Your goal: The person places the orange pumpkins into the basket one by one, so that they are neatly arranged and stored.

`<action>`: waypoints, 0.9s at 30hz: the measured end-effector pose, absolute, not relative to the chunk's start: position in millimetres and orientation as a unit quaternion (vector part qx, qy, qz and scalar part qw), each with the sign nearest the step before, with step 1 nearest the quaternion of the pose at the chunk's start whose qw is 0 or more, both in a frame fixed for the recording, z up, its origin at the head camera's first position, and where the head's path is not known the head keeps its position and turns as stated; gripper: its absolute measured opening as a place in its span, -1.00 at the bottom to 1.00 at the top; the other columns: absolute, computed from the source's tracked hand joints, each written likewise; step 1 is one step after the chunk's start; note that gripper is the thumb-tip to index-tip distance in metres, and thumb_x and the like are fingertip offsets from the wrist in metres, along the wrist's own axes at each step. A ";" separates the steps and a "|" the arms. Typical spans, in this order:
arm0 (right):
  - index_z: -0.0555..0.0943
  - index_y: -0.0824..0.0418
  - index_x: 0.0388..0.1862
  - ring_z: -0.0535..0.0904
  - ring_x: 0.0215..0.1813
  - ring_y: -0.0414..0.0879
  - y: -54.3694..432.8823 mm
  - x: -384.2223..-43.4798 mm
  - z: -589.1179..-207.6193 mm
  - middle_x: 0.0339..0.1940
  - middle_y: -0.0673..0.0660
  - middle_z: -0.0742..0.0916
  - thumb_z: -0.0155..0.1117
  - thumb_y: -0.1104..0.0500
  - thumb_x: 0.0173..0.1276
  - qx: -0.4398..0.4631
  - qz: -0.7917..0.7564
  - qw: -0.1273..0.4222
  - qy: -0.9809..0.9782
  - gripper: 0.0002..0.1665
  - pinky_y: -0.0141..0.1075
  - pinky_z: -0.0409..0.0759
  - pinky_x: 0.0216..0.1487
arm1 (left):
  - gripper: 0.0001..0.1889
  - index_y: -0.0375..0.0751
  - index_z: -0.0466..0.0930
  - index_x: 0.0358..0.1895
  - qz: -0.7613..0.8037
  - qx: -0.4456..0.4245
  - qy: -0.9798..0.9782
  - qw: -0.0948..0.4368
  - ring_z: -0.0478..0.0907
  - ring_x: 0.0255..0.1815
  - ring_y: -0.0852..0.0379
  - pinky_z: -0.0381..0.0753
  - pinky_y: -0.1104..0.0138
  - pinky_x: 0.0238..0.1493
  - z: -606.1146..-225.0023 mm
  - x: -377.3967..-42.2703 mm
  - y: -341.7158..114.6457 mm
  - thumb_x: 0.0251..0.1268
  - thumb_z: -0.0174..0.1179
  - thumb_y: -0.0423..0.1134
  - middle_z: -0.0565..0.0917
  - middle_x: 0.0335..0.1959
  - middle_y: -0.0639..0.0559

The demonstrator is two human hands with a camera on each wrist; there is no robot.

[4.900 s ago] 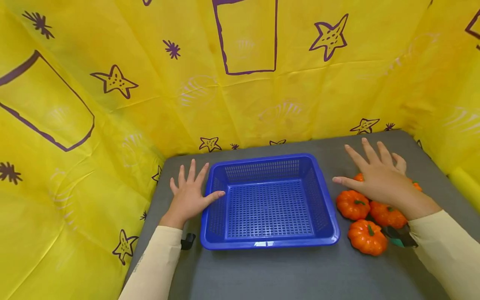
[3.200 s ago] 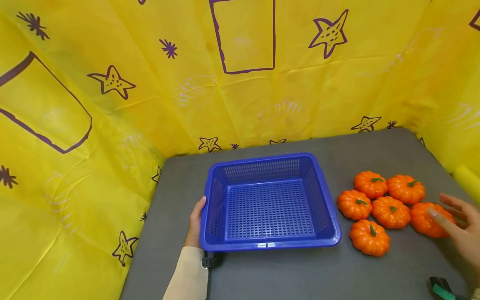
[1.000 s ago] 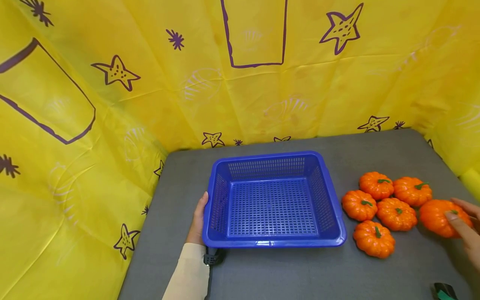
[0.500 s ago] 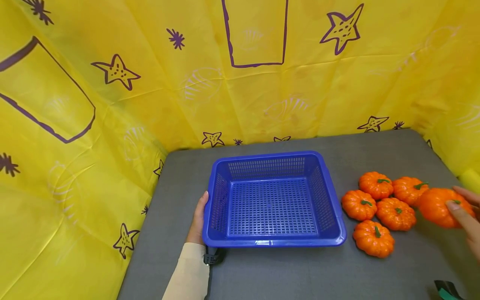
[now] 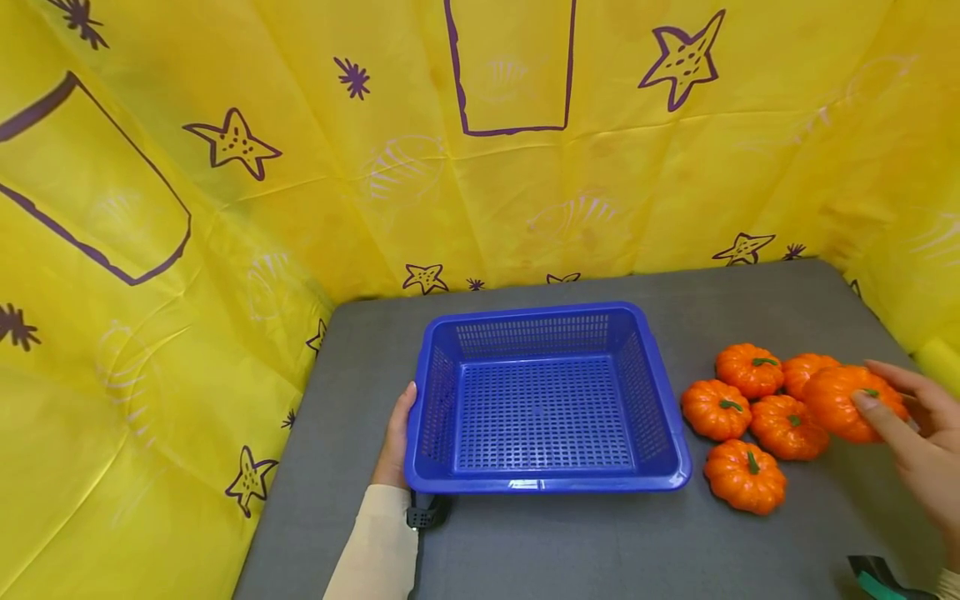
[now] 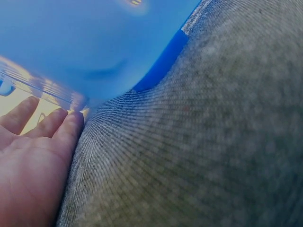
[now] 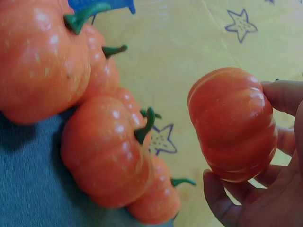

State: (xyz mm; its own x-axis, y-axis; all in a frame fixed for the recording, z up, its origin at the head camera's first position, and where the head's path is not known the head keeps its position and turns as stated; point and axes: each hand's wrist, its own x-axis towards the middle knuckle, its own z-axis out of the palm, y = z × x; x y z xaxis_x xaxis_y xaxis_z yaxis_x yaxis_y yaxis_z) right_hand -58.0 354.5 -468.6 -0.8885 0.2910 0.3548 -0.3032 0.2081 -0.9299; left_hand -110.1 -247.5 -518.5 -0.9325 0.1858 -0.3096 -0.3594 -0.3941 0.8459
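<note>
In the head view my right hand (image 5: 926, 437) pinches an orange toy pumpkin (image 5: 847, 404) with a green stem, thumb on the near side and fingers behind. The right wrist view shows this pumpkin (image 7: 232, 125) raised off the table in the curved fingers. Beside it lie several more pumpkins (image 5: 745, 477) in a close group, one partly hidden behind the held one. My left hand (image 5: 393, 442) rests against the left side of a blue plastic basket (image 5: 547, 485), partly hidden by its rim. In the left wrist view its extended fingers (image 6: 66, 130) reach the basket wall.
The basket stands mid-table on the grey tabletop (image 5: 600, 550), its perforated bottom bare. Yellow cloth (image 5: 495, 208) with purple starfish drawings surrounds the table at the back and sides. A black and green strap (image 5: 881, 577) shows by the right wrist.
The right hand has lifted the pumpkin off the table's right side and carried it a little up and left, over the group's edge. The left hand has stayed at the basket's side.
</note>
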 end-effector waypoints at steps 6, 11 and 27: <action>0.61 0.32 0.48 0.62 0.14 -0.35 341.0 -60.8 -456.9 0.20 -0.14 0.73 0.16 0.65 0.47 0.034 0.619 0.214 -0.755 -0.34 -0.64 0.54 -0.02 | -0.14 -0.16 0.36 0.62 0.835 -0.083 0.517 0.166 0.70 0.06 -0.05 0.71 0.11 -0.03 -518.9 -109.8 -247.6 0.58 -0.04 0.45 0.69 0.28 -0.21; 0.54 0.35 0.53 0.63 0.12 -0.36 328.8 -62.7 -445.3 0.23 -0.13 0.70 0.18 0.62 0.50 0.042 0.578 0.198 -0.791 -0.35 -0.62 0.58 -0.11 | -0.16 -0.16 0.37 0.62 0.837 -0.083 0.515 0.163 0.70 0.05 -0.06 0.71 0.11 -0.04 -519.2 -109.9 -247.1 0.60 -0.04 0.42 0.69 0.27 -0.22; 0.51 0.20 0.60 0.62 0.09 -0.37 294.4 -66.2 -427.7 0.33 -0.13 0.59 0.27 0.47 0.58 0.062 0.532 0.122 -0.836 -0.34 -0.60 0.58 -0.07 | -0.19 -0.18 0.40 0.57 0.836 -0.080 0.521 0.152 0.70 0.01 -0.04 0.70 0.12 -0.04 -520.4 -112.5 -246.4 0.60 -0.05 0.39 0.71 0.18 -0.18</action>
State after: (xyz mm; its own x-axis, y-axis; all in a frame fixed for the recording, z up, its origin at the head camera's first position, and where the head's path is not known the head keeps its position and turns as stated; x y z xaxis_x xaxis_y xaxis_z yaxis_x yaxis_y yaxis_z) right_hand -66.2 294.4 -427.7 -0.9627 0.0264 0.2693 -0.2327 0.4271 -0.8738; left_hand -112.5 -246.4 -520.4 -0.9411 0.1713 -0.2915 -0.3372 -0.4111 0.8470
